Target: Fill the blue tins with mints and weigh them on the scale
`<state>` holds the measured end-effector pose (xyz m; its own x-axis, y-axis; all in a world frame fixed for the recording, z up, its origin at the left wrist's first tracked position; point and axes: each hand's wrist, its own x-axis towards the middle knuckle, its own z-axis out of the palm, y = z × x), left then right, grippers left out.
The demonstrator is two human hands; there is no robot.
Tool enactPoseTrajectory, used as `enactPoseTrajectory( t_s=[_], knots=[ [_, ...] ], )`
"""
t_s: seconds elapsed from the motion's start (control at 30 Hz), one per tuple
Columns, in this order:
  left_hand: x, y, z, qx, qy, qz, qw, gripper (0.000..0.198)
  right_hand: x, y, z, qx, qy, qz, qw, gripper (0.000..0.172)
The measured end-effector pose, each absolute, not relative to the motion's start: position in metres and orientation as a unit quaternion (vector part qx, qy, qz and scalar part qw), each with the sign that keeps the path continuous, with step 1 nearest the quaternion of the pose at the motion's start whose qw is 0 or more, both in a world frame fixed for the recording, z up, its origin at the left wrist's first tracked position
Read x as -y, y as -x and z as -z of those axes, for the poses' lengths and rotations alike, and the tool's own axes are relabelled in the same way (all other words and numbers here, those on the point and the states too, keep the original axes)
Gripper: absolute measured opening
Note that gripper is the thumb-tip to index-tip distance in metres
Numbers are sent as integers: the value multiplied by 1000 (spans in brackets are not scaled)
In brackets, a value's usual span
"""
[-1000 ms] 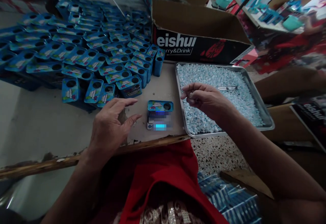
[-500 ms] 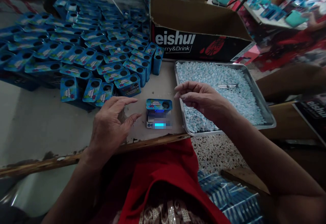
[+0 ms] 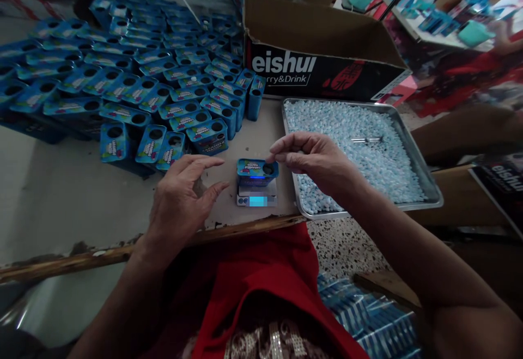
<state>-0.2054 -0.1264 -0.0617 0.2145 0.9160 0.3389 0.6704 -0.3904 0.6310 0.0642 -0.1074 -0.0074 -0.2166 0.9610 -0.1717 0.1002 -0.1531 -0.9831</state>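
A blue candy tin (image 3: 256, 172) with a round hole in its top stands on a small digital scale (image 3: 245, 201) with a lit display. My right hand (image 3: 314, 157) is at the tin's right end, thumb and fingers pinched together over the hole; whatever they hold is too small to make out. To the tin's left, my left hand (image 3: 180, 201) is held with thumb and fingers apart, empty and not touching it. A metal tray (image 3: 435, 198) of small pale blue and white candies (image 3: 347, 125) lies under and beyond my right hand. A thin shiny metal tool (image 3: 366, 140) rests on the candies.
Many similar blue tins (image 3: 139, 86) stand in close rows at the left and back. Behind the tray is an open black cardboard box (image 3: 294, 73). The table's worn wooden edge (image 3: 220, 236) runs in front of me. Another person's arm (image 3: 504, 43) shows at the far right.
My right hand has moved left from the tray's edge to the hole of the tin on the scale. The left hand stays about where it was.
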Motion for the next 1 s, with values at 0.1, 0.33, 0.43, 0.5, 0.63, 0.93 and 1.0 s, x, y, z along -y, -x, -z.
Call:
enactPoseTrajectory(
  t_s=[0.1,0.33,0.43,0.5,0.63,0.93,1.0],
  knots=[
    [126,207,62,-531,-756,-337,179,31,107,-62,9,538,501,-567,372,17],
    [119,193,64,-500,-777,-347,161,38,102,-70,14,513,502,-577,390,24],
    [112,172,67,-450,-819,-326,140,52,88,-81,23,485,514,-569,420,30],
    [107,156,70,-411,-853,-283,151,54,75,-82,31,498,527,-538,430,32],
    [116,146,68,-390,-877,-222,173,46,44,-60,45,632,522,-403,408,27],
    [150,314,8,-582,-746,-315,72,33,9,17,58,875,480,-42,43,28],
    [123,378,-10,-640,-696,-324,-25,32,9,21,67,885,465,-15,16,27]
  ],
)
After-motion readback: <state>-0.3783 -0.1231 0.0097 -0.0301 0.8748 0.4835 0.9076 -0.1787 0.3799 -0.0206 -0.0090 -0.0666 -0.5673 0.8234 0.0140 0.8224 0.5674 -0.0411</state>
